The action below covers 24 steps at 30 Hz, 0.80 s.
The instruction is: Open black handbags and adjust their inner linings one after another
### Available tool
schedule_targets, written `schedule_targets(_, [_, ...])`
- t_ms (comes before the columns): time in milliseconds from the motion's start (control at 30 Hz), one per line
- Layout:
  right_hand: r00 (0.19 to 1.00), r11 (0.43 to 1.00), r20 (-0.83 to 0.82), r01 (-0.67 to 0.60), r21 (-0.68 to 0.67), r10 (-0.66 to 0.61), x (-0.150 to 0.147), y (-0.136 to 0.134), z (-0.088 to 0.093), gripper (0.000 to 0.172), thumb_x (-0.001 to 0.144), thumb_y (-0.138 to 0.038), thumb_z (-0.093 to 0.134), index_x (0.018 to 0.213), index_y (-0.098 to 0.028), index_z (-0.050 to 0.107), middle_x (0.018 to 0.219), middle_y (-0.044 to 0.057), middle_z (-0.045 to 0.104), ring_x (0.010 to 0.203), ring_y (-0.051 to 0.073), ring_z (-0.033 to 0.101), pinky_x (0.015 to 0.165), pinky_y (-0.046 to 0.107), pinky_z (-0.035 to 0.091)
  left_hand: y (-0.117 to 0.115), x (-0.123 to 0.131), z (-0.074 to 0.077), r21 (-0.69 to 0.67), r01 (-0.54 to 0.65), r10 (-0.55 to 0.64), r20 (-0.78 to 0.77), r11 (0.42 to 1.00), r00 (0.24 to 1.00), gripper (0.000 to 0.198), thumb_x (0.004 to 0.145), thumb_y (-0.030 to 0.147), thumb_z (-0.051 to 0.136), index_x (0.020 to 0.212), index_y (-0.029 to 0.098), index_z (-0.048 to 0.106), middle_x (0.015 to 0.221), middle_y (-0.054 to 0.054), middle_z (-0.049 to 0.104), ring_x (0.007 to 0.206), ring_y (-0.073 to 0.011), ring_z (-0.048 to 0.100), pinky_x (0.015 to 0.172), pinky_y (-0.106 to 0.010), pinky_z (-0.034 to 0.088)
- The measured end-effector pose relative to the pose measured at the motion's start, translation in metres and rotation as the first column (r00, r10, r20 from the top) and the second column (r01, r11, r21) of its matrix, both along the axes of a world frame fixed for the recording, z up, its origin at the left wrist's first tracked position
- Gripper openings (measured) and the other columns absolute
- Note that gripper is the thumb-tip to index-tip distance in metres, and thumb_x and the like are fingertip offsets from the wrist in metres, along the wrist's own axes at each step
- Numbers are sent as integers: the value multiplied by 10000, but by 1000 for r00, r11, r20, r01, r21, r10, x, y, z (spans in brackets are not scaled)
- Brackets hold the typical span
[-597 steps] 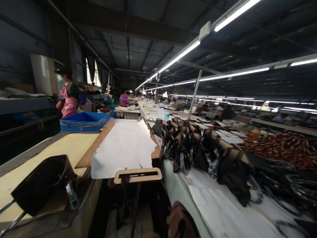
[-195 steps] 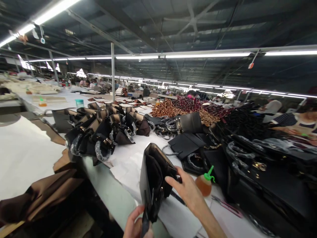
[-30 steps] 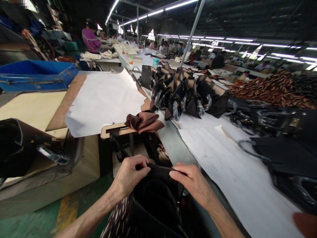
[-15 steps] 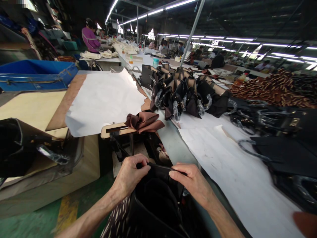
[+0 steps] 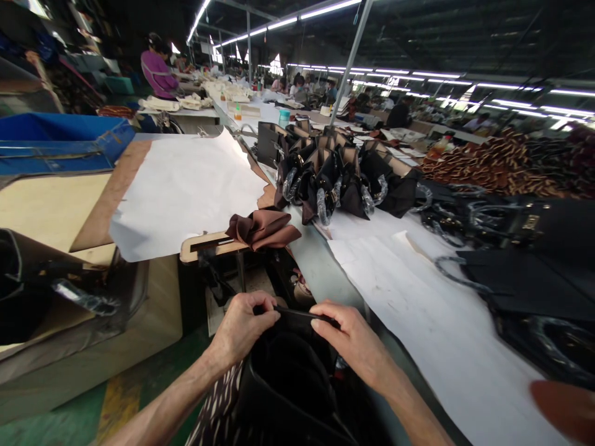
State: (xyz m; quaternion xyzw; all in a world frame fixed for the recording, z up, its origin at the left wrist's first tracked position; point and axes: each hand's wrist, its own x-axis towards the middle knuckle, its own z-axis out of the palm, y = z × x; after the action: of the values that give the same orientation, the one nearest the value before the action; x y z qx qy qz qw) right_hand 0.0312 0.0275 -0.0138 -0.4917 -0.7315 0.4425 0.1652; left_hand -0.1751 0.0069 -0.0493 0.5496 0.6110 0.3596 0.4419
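Observation:
A black handbag (image 5: 286, 384) rests open in my lap, low in the middle of the view. My left hand (image 5: 242, 328) pinches the far rim of the bag at its left end, fingers curled shut on it. My right hand (image 5: 348, 341) grips the same rim at its right end, thumb and fingers closed over the edge. The bag's dark inside shows between my forearms. A folded brown cloth (image 5: 263, 228) lies on a wooden jig (image 5: 204, 248) just beyond my hands.
A long table (image 5: 437, 334) covered in white paper runs along the right, with several black bags (image 5: 334, 179) and loose handles on it. White sheet (image 5: 186, 186) on a bench at left, another black bag (image 5: 37, 291), a blue crate (image 5: 60, 142). People work far off.
My hands keep the same grip on the bag rim. The view has shifted slightly, so everything sits a little lower and to the left.

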Motion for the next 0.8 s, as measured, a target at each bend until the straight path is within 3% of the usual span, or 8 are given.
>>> schedule_targets(367, [985, 988, 162, -76, 133, 54, -15, 4, -1, 180, 840, -285, 502, 874, -238, 672, 867, -8, 639, 860, 152, 547, 801, 254, 356, -2, 4, 7, 24, 8, -7, -57, 1000, 998, 154, 682, 192, 503, 534, 162, 475, 720, 10, 598, 681, -143, 526, 654, -249, 358])
schedule_targets(567, [948, 984, 301, -142, 106, 104, -27, 2, -1, 267, 866, -296, 461, 659, -202, 601, 567, -43, 546, 558, 102, 464, 537, 227, 278, -3, 3, 7, 24, 40, -38, -74, 999, 997, 154, 701, 184, 498, 558, 167, 444, 719, 15, 584, 681, -140, 517, 649, -250, 365])
schedule_targets(633, [909, 975, 414, -131, 179, 46, -29, -1, 6, 281, 880, -291, 440, 655, -201, 583, 564, -28, 559, 550, 111, 476, 528, 242, 262, -2, 1, 13, 50, 71, -70, -19, 996, 997, 147, 680, 175, 543, 613, 177, 412, 801, 13, 589, 733, -143, 522, 678, -248, 382])
schedule_targets(700, [836, 958, 548, -144, 250, -17, -30, -3, 18, 290, 894, -289, 416, 676, -205, 586, 595, 2, 602, 569, 141, 524, 530, 265, 258, 1, -3, 22, 114, 98, -108, 85, 989, 991, 218, 642, 155, 604, 696, 190, 395, 1016, -6, 571, 880, -162, 530, 774, -258, 404])
schedule_targets(800, [705, 922, 696, -165, 349, -137, -29, -5, 38, 281, 902, -277, 400, 734, -207, 614, 627, 57, 647, 596, 214, 592, 537, 299, 266, 4, -8, 33, 179, 55, -88, 185, 982, 979, 382, 639, 164, 647, 946, 227, 429, 1284, -38, 423, 1120, -198, 457, 951, -315, 366])
